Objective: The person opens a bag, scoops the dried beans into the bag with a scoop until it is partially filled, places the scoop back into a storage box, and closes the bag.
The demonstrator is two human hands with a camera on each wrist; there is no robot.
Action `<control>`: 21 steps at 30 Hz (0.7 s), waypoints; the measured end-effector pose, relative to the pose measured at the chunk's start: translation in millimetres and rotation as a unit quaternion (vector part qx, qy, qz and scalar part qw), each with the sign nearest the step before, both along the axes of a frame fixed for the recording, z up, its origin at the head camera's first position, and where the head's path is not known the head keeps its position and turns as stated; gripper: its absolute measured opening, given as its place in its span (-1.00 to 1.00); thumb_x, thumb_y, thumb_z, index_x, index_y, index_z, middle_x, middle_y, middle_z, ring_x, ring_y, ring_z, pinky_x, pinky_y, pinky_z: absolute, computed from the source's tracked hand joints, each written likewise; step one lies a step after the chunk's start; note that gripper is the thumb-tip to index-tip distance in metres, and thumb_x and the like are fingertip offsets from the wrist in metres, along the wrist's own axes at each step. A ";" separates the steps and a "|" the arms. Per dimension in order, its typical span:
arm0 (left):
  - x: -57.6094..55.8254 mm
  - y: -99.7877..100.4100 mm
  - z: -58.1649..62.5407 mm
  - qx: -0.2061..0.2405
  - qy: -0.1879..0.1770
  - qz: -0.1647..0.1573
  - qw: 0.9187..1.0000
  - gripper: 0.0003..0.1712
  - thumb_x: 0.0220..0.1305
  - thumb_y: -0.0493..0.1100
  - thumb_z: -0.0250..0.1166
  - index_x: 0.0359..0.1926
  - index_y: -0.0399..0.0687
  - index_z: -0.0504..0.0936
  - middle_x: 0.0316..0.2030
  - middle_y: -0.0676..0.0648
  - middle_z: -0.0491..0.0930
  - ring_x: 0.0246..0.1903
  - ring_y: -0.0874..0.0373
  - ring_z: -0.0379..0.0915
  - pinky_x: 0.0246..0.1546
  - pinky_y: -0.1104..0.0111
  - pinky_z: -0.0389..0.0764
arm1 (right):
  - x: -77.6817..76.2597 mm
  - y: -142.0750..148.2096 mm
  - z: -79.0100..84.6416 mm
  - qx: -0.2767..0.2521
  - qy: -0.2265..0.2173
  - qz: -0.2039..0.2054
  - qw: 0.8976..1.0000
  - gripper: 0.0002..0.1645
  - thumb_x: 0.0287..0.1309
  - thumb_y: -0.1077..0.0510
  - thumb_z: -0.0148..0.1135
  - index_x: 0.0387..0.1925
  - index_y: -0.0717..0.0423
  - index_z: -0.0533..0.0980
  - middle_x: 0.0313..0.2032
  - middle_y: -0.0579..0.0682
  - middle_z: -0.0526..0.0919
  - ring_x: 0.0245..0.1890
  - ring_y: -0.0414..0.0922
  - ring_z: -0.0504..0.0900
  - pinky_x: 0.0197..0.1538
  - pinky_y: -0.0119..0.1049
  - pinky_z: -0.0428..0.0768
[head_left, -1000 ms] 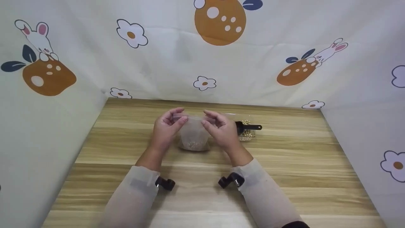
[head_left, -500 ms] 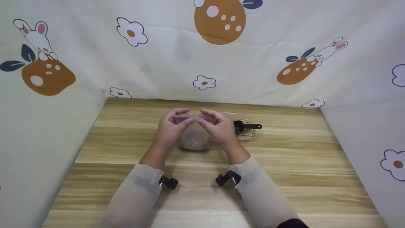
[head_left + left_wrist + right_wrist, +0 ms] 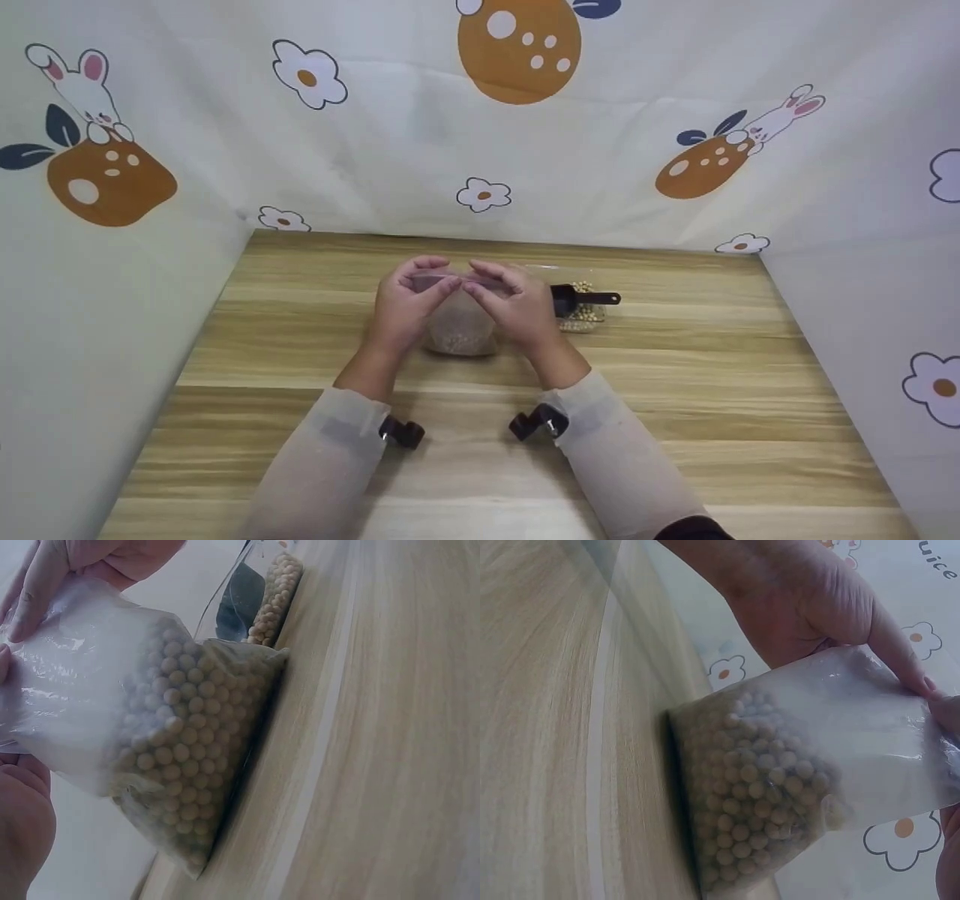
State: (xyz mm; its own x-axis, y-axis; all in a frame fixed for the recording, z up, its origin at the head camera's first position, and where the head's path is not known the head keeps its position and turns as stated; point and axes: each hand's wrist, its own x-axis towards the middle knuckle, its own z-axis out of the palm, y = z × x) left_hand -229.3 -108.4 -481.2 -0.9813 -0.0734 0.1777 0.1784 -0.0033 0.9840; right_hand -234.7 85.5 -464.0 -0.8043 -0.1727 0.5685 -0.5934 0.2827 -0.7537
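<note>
A clear plastic bag (image 3: 461, 330) stands upright on the table, its lower part filled with round beige beans, likely soybeans (image 3: 187, 735). My left hand (image 3: 405, 307) pinches the bag's top edge between thumb and fingers. On the other side, my right hand (image 3: 525, 307) pinches the same edge, and the two thumbs almost meet at its middle. In the right wrist view, the beans (image 3: 750, 795) sit below a slack, cloudy upper section of plastic. Part of the top edge is hidden behind the thumbs.
Just right of my right hand sits a clear box (image 3: 600, 321) of the same beans. A black scoop (image 3: 566, 300) lies in it, handle pointing right. Patterned cloth (image 3: 390, 150) walls surround the wooden table (image 3: 675, 420) at the back and sides.
Both hands have slid inward along the bag's top edge, so the thumbs have come from well apart to nearly touching. The bag's bottom and the box stay in place.
</note>
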 end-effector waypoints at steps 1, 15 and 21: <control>-0.1 0.0 -0.4 0.003 0.004 -0.002 1.000 -0.57 0.23 0.01 0.62 0.06 0.04 0.75 -0.06 -0.06 0.85 0.00 0.06 0.78 0.05 0.36 0.78 | 0.1 -0.2 -0.4 -0.002 0.001 0.001 1.000 -0.60 0.21 0.16 0.58 0.05 0.24 0.75 -0.05 0.15 0.87 -0.05 0.00 0.88 0.03 -0.36 0.82; 1.5 2.8 -0.5 0.033 0.013 -0.017 0.999 -0.47 0.23 -0.05 0.63 0.12 -0.21 0.70 -0.08 -0.08 0.85 0.00 0.03 0.78 0.08 0.32 0.79 | 1.2 -3.0 2.4 -0.078 -0.081 0.032 0.993 -0.71 0.19 0.29 0.56 -0.05 0.30 0.76 -0.07 0.25 0.85 -0.03 0.09 0.87 0.09 -0.31 0.81; 3.5 5.5 1.5 0.007 0.024 -0.004 1.000 -0.50 0.27 -0.11 0.60 0.14 -0.26 0.70 -0.09 -0.08 0.86 -0.04 0.08 0.80 0.06 0.37 0.79 | 2.9 -3.0 4.9 -0.081 -0.101 0.028 0.991 -0.71 0.22 0.27 0.55 -0.03 0.26 0.76 -0.05 0.22 0.85 -0.01 0.06 0.87 0.12 -0.29 0.81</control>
State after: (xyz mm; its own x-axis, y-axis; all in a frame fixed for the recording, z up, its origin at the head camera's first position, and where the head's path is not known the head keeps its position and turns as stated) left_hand -225.8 -102.8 -479.7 -0.9722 -0.0674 0.2244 0.2260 -0.0184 0.9739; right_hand -231.7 82.5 -459.1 -0.8959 -0.1410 0.4212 -0.4378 0.1195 -0.8911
